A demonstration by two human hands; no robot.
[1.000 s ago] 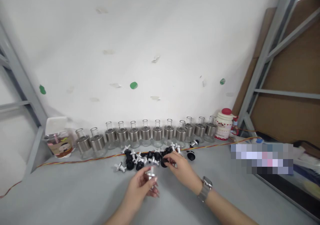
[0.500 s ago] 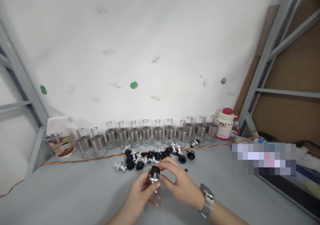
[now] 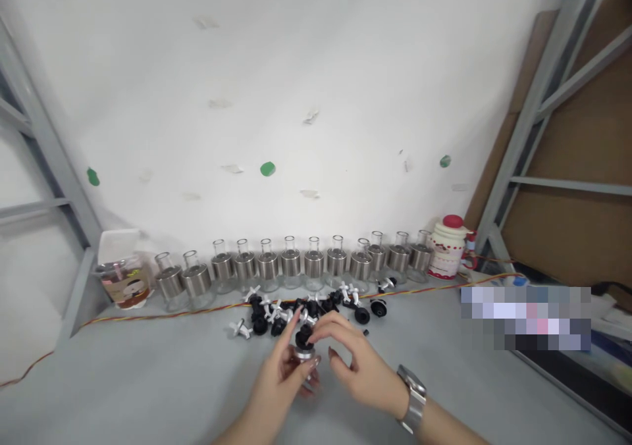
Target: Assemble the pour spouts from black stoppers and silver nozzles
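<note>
My left hand (image 3: 282, 372) is closed round a small bottle stopper (image 3: 305, 341) with a black top and a silver collar. It is held upright, and fingers hide its lower part. My right hand (image 3: 353, 363), with a watch at the wrist, reaches over from the right. Its bent fingertips touch the black top, while the thumb stands apart from it. Just beyond both hands lies a loose heap of black caps (image 3: 259, 325) and silver cross-shaped pieces (image 3: 240, 328).
Glass bottles (image 3: 314, 264) with metal sleeves line the wall. A cream jar (image 3: 447, 247) with a red lid stands right, a drink cup (image 3: 126, 284) left. A twisted red-yellow wire (image 3: 197, 313) crosses the grey table (image 3: 148, 379). Metal frame posts (image 3: 511, 149) rise at both sides.
My right thumb has drawn away from the stopper, and its fingers have lifted slightly. My left index finger now points up beside the black top. The view has shifted a little.
</note>
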